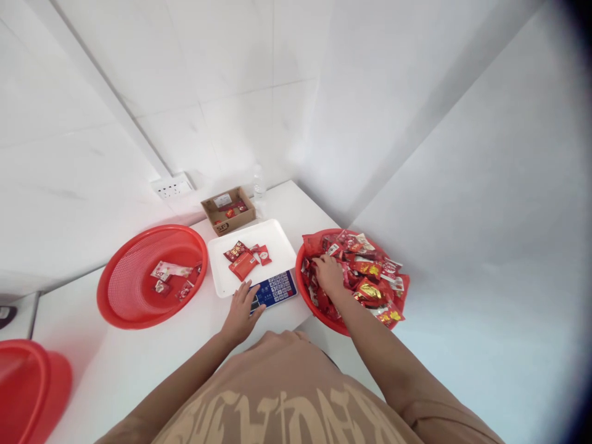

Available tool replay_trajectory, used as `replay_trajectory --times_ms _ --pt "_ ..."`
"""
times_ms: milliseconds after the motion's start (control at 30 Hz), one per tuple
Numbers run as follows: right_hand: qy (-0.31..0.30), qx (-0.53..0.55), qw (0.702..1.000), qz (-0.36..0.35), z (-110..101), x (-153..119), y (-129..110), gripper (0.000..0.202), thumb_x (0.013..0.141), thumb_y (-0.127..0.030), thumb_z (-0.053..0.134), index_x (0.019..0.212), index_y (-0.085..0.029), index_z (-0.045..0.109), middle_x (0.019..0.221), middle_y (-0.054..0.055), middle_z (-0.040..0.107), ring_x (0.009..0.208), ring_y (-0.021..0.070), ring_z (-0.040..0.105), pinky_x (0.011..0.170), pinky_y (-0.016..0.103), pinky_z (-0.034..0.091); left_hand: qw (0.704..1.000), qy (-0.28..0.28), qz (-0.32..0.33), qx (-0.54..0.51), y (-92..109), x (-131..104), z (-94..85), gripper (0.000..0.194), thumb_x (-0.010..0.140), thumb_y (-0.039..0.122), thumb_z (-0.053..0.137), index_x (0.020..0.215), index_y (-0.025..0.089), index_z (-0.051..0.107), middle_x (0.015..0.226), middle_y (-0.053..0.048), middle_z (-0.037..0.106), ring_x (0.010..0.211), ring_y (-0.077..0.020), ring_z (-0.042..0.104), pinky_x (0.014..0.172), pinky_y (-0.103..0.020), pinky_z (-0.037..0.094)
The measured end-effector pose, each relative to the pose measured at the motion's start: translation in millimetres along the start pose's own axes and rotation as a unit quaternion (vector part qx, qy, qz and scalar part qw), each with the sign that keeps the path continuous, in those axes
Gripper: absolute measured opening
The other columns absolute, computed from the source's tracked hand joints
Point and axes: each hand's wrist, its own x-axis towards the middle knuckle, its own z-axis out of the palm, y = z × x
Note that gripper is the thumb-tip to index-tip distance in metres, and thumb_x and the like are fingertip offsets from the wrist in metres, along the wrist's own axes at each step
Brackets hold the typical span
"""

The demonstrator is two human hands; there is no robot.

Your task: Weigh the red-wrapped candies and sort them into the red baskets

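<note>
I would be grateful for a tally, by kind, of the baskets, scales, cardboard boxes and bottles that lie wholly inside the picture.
Red baskets: 2
Scale: 1
Cardboard box: 1
Clear bottle: 1
Total: 5

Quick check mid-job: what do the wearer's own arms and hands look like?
The left hand and right hand are ungloved, five-fingered, with bare wrists and forearms. A short brown sleeve shows on the right arm, matching the brown shirt with large, pale tan lettering.
</note>
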Motion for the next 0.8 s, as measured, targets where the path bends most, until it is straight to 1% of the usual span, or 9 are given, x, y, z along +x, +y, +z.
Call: replay_trajectory --times_ms 167,233,300,367,500,633,700,733,800 --pt "0.060 0.203 0.975 0.073 0 -8 16 0.030 0.088 -0.031 0.038 0.093 -0.016 0.063 0.096 0.010 0.064 0.092 0.0233 0.055 0.082 0.036 0.041 1.000 0.003 -0.015 -0.017 -4 -5 -0.4 0.049 0.088 0.043 0.042 0.132 0.021 0.041 0.144 -0.013 0.035 0.136 -0.0261 0.027 0.109 -0.048 0.026" --pt "0.046 0.344 0.928 0.137 -2 -13 15 0.031 0.088 -0.036 0.035 0.090 -0.018 0.059 0.084 0.009 0.065 0.081 0.0224 0.060 0.073 0.035 0.046 0.999 0.001 -0.023 -0.025 -2 -4 -0.6 0.049 0.088 0.043 0.042 0.132 0.021 0.040 0.144 -0.013 0.035 0.136 -0.0258 0.027 0.109 -0.047 0.027" --pt "0.009 0.473 0.861 0.187 -5 -17 7 0.028 0.087 -0.041 0.035 0.088 -0.020 0.055 0.076 0.006 0.066 0.069 0.0206 0.062 0.063 0.034 0.049 0.999 -0.009 -0.026 -0.029 2 -1 -0.3 0.050 0.088 0.043 0.042 0.133 0.021 0.039 0.145 -0.013 0.033 0.136 -0.0258 0.027 0.109 -0.047 0.027" --pt "-0.038 0.547 0.811 0.203 -9 -20 -7 0.023 0.086 -0.040 0.040 0.085 -0.022 0.054 0.073 0.004 0.066 0.060 0.0181 0.061 0.058 0.031 0.050 0.999 -0.025 -0.019 -0.027 8 2 0.8 0.051 0.088 0.042 0.043 0.134 0.020 0.038 0.146 -0.013 0.032 0.136 -0.0258 0.026 0.109 -0.046 0.027" --pt "-0.140 0.588 0.774 0.190 -13 -18 -51 0.016 0.085 -0.033 0.046 0.083 -0.020 0.055 0.068 0.002 0.066 0.056 0.0137 0.060 0.057 0.026 0.050 0.999 -0.036 0.004 -0.008 13 4 4.6 0.051 0.086 0.041 0.046 0.133 0.022 0.039 0.146 -0.012 0.033 0.137 -0.0262 0.024 0.110 -0.047 0.025" --pt "-0.231 0.623 0.727 0.173 -10 -11 -94 0.031 0.086 -0.035 0.048 0.111 -0.018 0.052 0.082 0.004 0.069 0.064 0.0135 0.064 0.063 0.027 0.051 1.000 -0.025 -0.003 0.010 6 0 4.6 0.052 0.086 0.040 0.046 0.133 0.021 0.039 0.145 -0.014 0.034 0.136 -0.0276 0.026 0.108 -0.048 0.027" --pt "-0.248 0.612 0.731 0.173 -6 -10 -104 0.047 0.085 -0.036 0.049 0.128 -0.020 0.040 0.090 0.005 0.068 0.070 0.0145 0.066 0.066 0.028 0.052 0.999 -0.019 -0.020 0.022 -1 -4 1.7 0.052 0.086 0.041 0.046 0.133 0.019 0.040 0.145 -0.015 0.033 0.136 -0.0285 0.026 0.108 -0.049 0.028" --pt "-0.242 0.594 0.748 0.169 -4 -11 -104 0.052 0.085 -0.036 0.049 0.133 -0.021 0.036 0.093 0.006 0.068 0.072 0.0151 0.066 0.067 0.029 0.052 0.999 -0.015 -0.029 0.030 -5 -7 -0.4 0.052 0.087 0.041 0.045 0.133 0.019 0.040 0.145 -0.016 0.033 0.136 -0.0289 0.026 0.108 -0.050 0.027" --pt "-0.194 0.533 0.813 0.133 -1 -16 -97 0.053 0.084 -0.033 0.048 0.134 -0.020 0.036 0.095 0.006 0.067 0.078 0.0164 0.066 0.073 0.032 0.052 0.998 -0.005 -0.045 0.049 -12 -12 -5.3 0.052 0.087 0.042 0.043 0.134 0.019 0.039 0.146 -0.015 0.033 0.137 -0.0294 0.024 0.108 -0.050 0.026"
